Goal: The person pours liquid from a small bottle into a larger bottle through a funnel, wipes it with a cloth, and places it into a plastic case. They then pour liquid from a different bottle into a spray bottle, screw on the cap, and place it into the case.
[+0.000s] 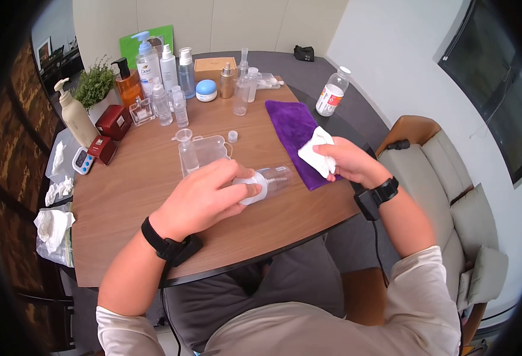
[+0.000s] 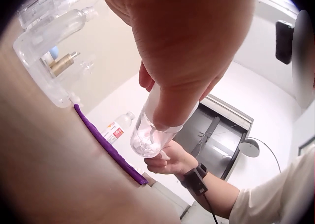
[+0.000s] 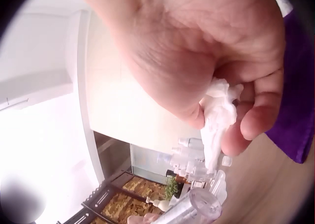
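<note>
My left hand [image 1: 204, 196] grips a clear bottle [image 1: 280, 177] by its whitish end, held on its side with the clear base pointing right. In the left wrist view the thumb lies along the bottle [image 2: 147, 135]. A crumpled white tissue [image 1: 316, 152] is pinched between the thumb and fingers of my right hand [image 1: 356, 163], over the purple cloth [image 1: 287, 124]. The right wrist view shows the tissue [image 3: 216, 120] hanging from the fingers, with the bottle's round base [image 3: 205, 204] below it. Tissue and bottle are apart.
A small clear bottle [image 1: 188, 155] with a funnel top and a clear pouch [image 1: 213, 148] lie left of centre, near a small cap [image 1: 232, 136]. Several pump bottles, jars and red boxes [image 1: 114, 121] line the back left. A labelled bottle [image 1: 331, 95] stands at the back right.
</note>
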Demonstrator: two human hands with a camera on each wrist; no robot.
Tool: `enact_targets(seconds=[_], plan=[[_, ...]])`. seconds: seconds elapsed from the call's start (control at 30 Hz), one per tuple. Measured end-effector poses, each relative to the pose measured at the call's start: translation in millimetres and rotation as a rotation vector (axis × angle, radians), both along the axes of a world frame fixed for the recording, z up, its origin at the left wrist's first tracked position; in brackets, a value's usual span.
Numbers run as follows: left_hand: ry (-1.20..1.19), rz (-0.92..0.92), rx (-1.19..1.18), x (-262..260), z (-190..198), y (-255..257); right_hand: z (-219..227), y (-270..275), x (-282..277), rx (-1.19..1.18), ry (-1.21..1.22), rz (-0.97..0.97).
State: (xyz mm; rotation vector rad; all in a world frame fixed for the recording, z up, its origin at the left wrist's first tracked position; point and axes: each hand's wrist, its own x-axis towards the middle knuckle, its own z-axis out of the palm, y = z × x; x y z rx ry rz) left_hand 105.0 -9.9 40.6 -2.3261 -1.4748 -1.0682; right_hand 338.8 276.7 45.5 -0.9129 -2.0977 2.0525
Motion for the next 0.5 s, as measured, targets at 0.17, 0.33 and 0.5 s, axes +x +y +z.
enact_targets(seconds=[0.17, 0.33, 0.5], plan=[[0.014, 0.0, -0.056, -0.7, -1.0, 1.4, -15.7, 3.1, -6.4, -0.006, 0.115, -0.056], [0.003, 0.016, -0.08, 0.2, 0.9, 1.6, -8.2, 25.8, -44.9, 0.252, 0.125, -0.13], [-0.063, 0.058, -0.145, -2.5, -7.0, 3.2, 0.3, 100.9, -110.8, 1.594, -0.023, -0.278]])
